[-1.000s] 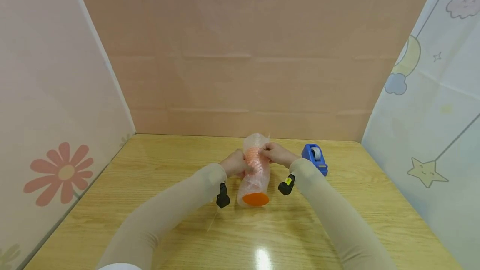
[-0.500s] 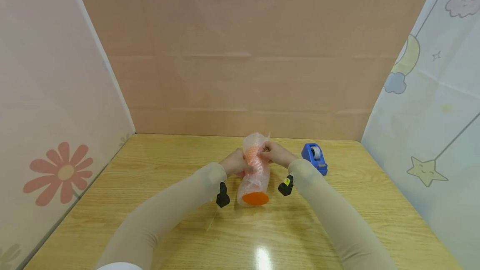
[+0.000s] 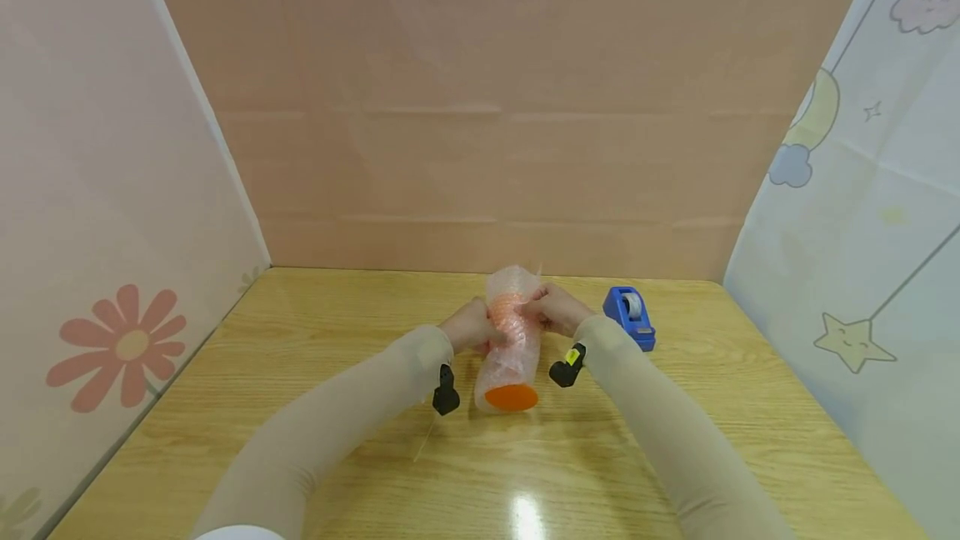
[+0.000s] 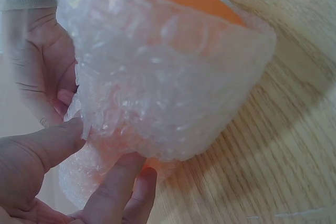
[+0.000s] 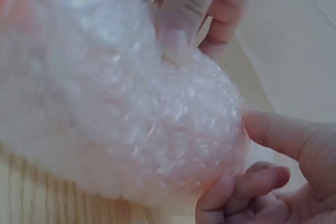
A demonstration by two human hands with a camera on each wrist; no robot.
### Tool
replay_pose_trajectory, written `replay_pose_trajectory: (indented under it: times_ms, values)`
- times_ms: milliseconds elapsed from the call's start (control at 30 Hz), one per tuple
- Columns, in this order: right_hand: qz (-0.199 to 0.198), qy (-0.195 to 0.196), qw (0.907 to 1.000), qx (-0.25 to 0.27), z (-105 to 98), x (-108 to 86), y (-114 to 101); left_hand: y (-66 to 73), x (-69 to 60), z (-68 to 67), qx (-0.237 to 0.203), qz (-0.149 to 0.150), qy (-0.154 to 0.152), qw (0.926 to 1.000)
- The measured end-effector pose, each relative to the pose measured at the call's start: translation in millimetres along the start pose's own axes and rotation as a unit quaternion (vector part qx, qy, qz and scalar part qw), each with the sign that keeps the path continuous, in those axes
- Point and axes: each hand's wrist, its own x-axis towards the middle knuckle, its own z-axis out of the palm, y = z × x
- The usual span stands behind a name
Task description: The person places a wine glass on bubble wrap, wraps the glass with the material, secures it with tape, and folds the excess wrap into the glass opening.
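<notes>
A bundle of bubble wrap lies on the table, wound around an orange object whose flat round end faces the person. What kind of object it is stays hidden by the wrap. My left hand grips the bundle's left side, its thumb pressing a wrap edge while the fingers curl beneath. On the opposite side, my right hand holds the wrap near the far end. The right wrist view shows its thumb against the plastic and its fingers curled below.
A blue tape dispenser with a tape roll stands just beyond the right forearm. Wood-grain table surrounds the bundle. A brown backdrop closes the rear, and printed panels flank both sides.
My right hand has shifted slightly and its wrist has turned, with its fingers now lower around the bundle's side. The left hand and the bundle stay nearly still.
</notes>
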Motion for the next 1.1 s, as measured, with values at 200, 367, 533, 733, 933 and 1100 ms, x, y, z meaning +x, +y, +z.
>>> replay_pose_trajectory:
  times_ms: [200, 367, 533, 733, 933, 1100]
  values:
    - [0.047, 0.012, 0.9963, 0.070, -0.7, 1.7, -1.4, -1.3, 3.4, 0.1, 0.012, -0.005, 0.009, 0.9999]
    - [0.035, -0.014, 0.9965, 0.075, -3.7, 3.8, 2.1, -0.5, 2.2, 0.1, 0.019, -0.007, 0.018, 0.9996]
    - [0.022, -0.056, 0.9944, 0.086, -7.6, 2.6, 8.1, -0.2, -0.2, 0.7, 0.014, -0.016, 0.016, 0.9996]
    - [0.005, -0.075, 0.9952, 0.062, -7.1, 0.9, 8.1, -0.1, -1.1, 0.4, 0.019, -0.016, 0.012, 0.9996]
    - [-0.017, -0.051, 0.9985, 0.007, -3.0, 0.0, 6.7, 1.1, -2.3, 0.3, 0.020, -0.008, 0.004, 0.9998]
    - [-0.020, -0.026, 0.9993, -0.016, 1.1, -0.9, 6.7, 0.2, -2.6, 1.2, 0.014, -0.008, 0.007, 0.9998]
